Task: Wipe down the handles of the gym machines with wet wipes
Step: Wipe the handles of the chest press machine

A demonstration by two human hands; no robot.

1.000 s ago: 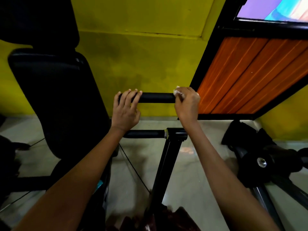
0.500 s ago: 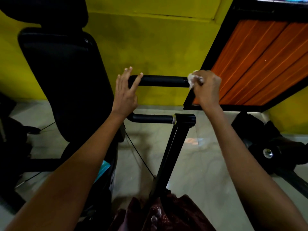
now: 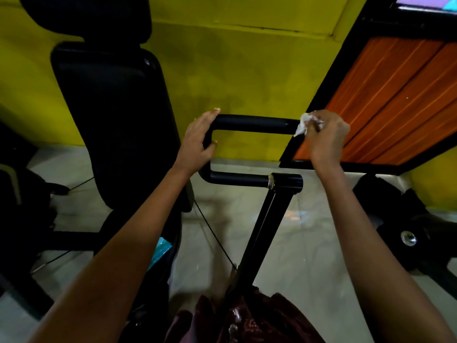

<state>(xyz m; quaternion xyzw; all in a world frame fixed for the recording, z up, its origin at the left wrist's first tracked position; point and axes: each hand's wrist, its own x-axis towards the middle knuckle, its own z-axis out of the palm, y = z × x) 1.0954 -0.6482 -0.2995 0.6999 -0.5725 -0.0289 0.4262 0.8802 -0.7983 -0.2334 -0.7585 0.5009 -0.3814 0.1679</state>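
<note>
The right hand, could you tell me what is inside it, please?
The right hand pinches a crumpled white wipe against the free end of the black handle. Part of the wipe shows; the rest, and the handle's tip, are covered by wipe and fingers.

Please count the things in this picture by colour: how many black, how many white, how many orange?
Black: 2, the U-shaped handle and the padded backrest.
White: 1, the wet wipe pinched in the right hand.
Orange: 1, the slatted panel.
Total: 4.
</note>
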